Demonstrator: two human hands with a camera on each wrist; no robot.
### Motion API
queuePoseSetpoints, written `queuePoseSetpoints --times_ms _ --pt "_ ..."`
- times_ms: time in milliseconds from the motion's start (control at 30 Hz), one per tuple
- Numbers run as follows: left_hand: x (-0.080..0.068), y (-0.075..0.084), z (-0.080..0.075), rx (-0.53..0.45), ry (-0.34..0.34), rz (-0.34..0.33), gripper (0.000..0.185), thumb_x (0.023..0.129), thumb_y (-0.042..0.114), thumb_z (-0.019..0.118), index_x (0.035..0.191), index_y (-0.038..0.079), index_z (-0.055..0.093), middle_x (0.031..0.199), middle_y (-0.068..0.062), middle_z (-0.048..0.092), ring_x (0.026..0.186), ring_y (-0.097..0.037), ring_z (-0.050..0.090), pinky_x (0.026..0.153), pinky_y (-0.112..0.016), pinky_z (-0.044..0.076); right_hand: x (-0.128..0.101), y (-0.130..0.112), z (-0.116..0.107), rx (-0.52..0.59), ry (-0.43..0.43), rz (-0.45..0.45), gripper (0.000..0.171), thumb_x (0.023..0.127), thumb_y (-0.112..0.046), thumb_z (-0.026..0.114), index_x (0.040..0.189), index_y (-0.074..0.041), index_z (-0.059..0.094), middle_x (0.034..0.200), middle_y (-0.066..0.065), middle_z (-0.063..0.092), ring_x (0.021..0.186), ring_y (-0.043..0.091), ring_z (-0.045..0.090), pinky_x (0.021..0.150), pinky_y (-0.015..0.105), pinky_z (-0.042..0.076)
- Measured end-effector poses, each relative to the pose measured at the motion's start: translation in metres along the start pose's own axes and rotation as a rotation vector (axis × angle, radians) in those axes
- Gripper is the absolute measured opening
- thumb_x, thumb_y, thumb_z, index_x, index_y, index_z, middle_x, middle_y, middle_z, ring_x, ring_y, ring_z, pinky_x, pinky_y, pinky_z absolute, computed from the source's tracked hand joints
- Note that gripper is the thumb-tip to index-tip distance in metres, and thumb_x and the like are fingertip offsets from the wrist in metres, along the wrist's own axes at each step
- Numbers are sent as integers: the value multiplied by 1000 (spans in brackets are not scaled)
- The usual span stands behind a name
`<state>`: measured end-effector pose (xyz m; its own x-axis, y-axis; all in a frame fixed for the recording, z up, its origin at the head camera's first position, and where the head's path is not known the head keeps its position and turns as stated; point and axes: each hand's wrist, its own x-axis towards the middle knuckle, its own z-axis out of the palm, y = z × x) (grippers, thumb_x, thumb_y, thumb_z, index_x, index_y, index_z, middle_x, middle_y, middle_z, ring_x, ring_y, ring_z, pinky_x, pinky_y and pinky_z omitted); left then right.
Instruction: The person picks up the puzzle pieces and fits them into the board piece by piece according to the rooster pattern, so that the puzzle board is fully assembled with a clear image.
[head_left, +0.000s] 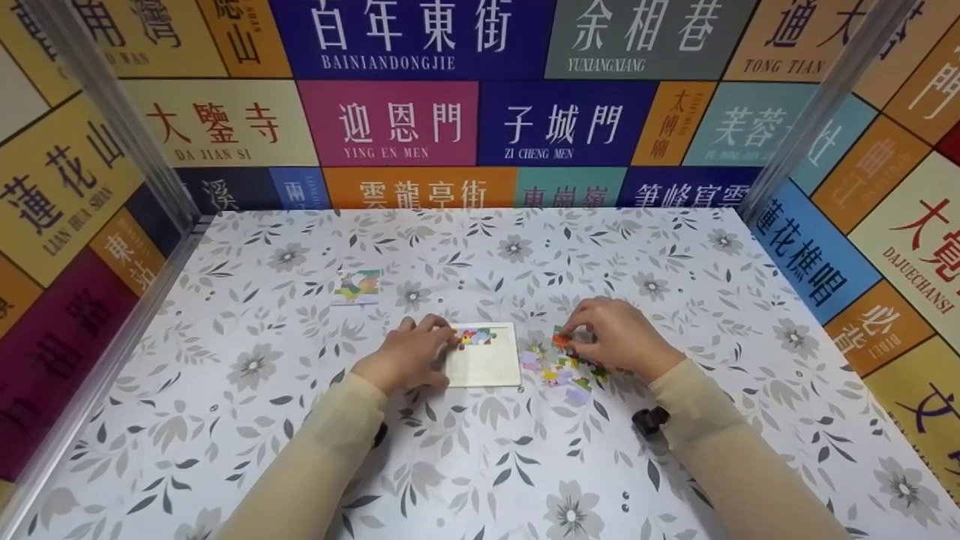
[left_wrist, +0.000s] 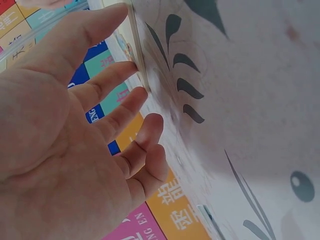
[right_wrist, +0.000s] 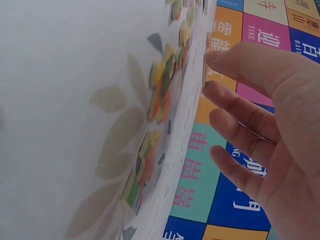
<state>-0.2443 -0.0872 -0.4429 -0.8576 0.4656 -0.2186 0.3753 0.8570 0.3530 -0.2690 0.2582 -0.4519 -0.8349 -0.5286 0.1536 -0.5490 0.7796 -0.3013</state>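
A shallow white puzzle tray lies in the middle of the table. Several joined jigsaw pieces run along its upper edge. My left hand rests at the tray's left side, with fingertips at its edge and the fingers loosely bent. To the right of the tray, my right hand pinches an orange-red jigsaw piece between thumb and index finger. That piece shows edge-on in the right wrist view, held over the table. Loose jigsaw pieces lie scattered just below it.
A small square picture card lies at the back left of the table. The table has a white cover printed with grey flowers and leaves. Panels with large characters stand upright behind the table and at both sides.
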Motion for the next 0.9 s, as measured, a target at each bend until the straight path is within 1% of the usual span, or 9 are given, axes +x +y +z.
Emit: queuePoseSetpoints --times_ms 133,333,567,733,900 --pt "0 2 0 9 -5 -8 58 83 24 85 136 18 63 152 -8 46 126 -37 45 106 -53 42 4 -5 1 9 -10 -16 12 88 -21 80 100 -21 83 99 -2 73 88 20 68 82 42 55" --pt "-1 4 -2 15 -21 -28 58 83 25 85 136 19 63 154 -7 45 129 -36 44 109 -53 41 11 -12 5 15 -21 -34 12 89 -22 79 100 -21 83 101 -3 73 94 20 69 86 42 57" --pt "-1 2 1 20 16 -13 56 83 23 84 134 19 63 151 -5 47 124 -37 46 104 -56 43 20 -20 12 24 -8 -74 8 88 -21 81 96 -19 83 100 -2 74 93 21 69 86 43 56" --pt "0 3 2 16 8 -18 55 83 24 85 133 18 64 152 -7 46 126 -38 46 106 -55 43 24 -25 16 19 -7 -79 8 88 -20 80 95 -18 83 100 -1 74 94 21 68 87 43 56" --pt "-1 4 0 14 8 -17 54 83 24 85 132 18 65 151 -7 47 124 -37 47 104 -54 43 27 -30 20 11 -5 -80 8 89 -17 79 96 -17 83 100 -1 74 94 21 68 89 42 56"
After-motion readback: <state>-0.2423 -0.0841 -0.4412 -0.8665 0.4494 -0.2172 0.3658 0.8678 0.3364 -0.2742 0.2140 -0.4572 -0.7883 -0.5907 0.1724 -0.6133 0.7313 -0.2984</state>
